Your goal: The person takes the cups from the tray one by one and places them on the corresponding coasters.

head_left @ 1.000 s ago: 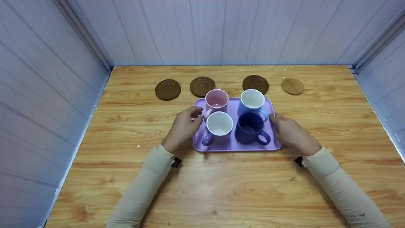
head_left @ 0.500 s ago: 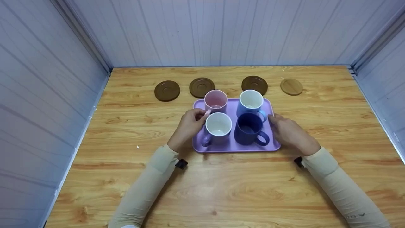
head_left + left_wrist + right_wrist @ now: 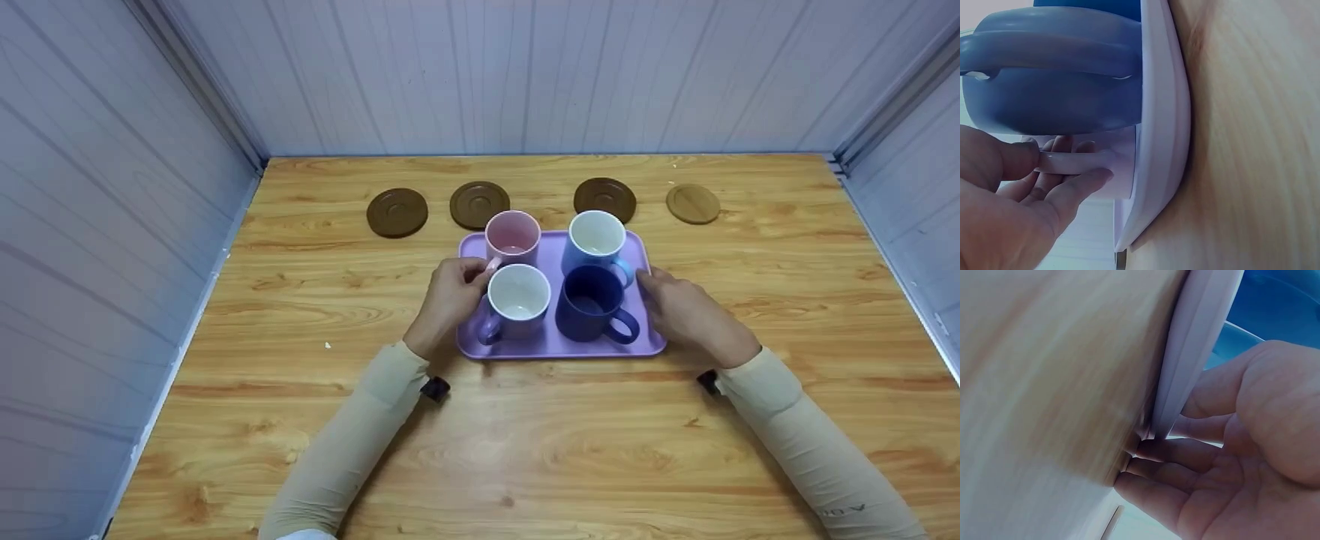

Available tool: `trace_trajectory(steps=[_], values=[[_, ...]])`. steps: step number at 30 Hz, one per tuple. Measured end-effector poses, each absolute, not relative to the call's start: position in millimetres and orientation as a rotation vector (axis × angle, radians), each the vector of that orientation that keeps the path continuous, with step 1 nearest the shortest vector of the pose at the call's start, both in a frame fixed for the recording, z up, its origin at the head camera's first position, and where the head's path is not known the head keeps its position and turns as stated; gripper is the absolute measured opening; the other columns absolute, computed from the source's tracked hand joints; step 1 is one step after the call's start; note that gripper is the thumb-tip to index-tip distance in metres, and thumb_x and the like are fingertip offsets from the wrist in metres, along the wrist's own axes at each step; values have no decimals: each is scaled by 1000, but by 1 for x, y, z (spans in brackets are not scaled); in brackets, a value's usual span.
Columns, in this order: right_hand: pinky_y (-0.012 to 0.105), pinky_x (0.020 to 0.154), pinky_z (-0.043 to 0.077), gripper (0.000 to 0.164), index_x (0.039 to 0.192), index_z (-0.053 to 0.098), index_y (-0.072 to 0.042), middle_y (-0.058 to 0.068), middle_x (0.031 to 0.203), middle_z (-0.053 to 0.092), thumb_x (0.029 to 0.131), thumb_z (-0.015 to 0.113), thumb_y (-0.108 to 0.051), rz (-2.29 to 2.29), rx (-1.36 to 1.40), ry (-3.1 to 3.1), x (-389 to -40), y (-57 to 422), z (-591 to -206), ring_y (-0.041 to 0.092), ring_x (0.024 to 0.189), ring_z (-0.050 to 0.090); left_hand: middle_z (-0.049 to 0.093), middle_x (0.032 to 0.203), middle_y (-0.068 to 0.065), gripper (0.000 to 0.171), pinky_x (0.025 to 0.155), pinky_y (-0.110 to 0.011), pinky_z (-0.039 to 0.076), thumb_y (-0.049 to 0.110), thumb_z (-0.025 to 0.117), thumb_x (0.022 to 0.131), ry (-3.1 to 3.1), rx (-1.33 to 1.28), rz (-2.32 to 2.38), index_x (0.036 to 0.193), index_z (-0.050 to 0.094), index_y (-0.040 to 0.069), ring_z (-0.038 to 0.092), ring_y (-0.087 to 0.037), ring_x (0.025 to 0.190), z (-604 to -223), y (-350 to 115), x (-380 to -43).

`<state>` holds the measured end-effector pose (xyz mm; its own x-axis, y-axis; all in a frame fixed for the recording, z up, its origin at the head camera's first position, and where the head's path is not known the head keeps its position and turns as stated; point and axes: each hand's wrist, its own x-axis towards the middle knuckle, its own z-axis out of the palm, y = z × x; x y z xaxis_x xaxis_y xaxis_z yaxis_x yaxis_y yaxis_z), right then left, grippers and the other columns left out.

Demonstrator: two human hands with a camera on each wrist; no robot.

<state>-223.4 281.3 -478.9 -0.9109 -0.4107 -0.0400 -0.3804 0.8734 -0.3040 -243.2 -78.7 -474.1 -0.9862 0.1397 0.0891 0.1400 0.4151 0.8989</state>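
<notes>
On the purple tray [image 3: 553, 346] stand a pink mug [image 3: 514, 234], a light blue mug [image 3: 597, 234], a purple mug with a white inside [image 3: 519, 296] and a dark blue mug [image 3: 589, 304]. My left hand [image 3: 451, 298] pinches the pink mug's handle [image 3: 1067, 163] between thumb and fingers, just beyond the purple mug, and the mug is on the tray. At the tray's right edge, my right hand [image 3: 686, 311] holds the rim, its thumb over the inner side and its fingers [image 3: 1179, 453] along the outside, near the table.
Behind the tray lie three dark brown coasters: one far left [image 3: 397, 213], one left of centre [image 3: 480, 205] and one behind the light blue mug [image 3: 604, 199]. A lighter wooden coaster [image 3: 693, 204] lies to their right. Pale panels [image 3: 487, 75] wall the wooden table [image 3: 570, 450].
My left hand has moved slightly right and taken hold of the pink mug's handle. The right hand stays at the tray's edge, and the mugs and tray look unmoved.
</notes>
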Motion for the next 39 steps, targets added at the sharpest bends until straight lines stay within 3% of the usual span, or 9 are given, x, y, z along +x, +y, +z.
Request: trace_trajectory(steps=[5, 13, 22, 31, 39], values=[[64, 99, 49, 46, 147, 47, 11, 35, 141, 54, 104, 49, -7, -458, -631, 2944, -224, 281, -481, 55, 115, 62, 55, 67, 7, 17, 61, -22, 36, 7, 68, 98, -2633, -264, -1626, 85, 77, 0, 48, -9, 67, -474, -79, -244], [63, 101, 48, 47, 148, 46, 11, 34, 146, 51, 105, 49, -7, -474, -631, 2943, -226, 282, -480, 53, 119, 60, 75, 80, -5, 13, 62, -18, 46, 4, 69, 97, -2574, -104, -1713, 98, 81, 0, 62, -7, 73, -468, -86, -246], [62, 102, 48, 47, 149, 45, 11, 33, 145, 52, 105, 49, -7, -487, -644, 2943, -225, 281, -481, 50, 120, 61, 78, 89, -14, 15, 72, -25, 58, -1, 66, 97, -2354, 0, -1773, 102, 80, -2, 74, -28, 87, -428, -118, -248], [64, 93, 52, 42, 142, 52, 11, 33, 134, 59, 103, 51, -6, -473, -688, 2990, -225, 284, -483, 53, 106, 66, 76, 90, -15, 16, 71, -23, 55, 5, 67, 99, -2254, 119, -1631, 104, 79, -3, 71, -17, 81, -397, -154, -269], [64, 98, 49, 47, 147, 47, 10, 34, 142, 54, 104, 51, -7, -452, -651, 2958, -225, 284, -482, 55, 114, 63, 78, 95, -13, 17, 78, -25, 57, 8, 66, 100, -2166, 325, -1538, 107, 79, 1, 74, -18, 88, -395, -173, -290]])
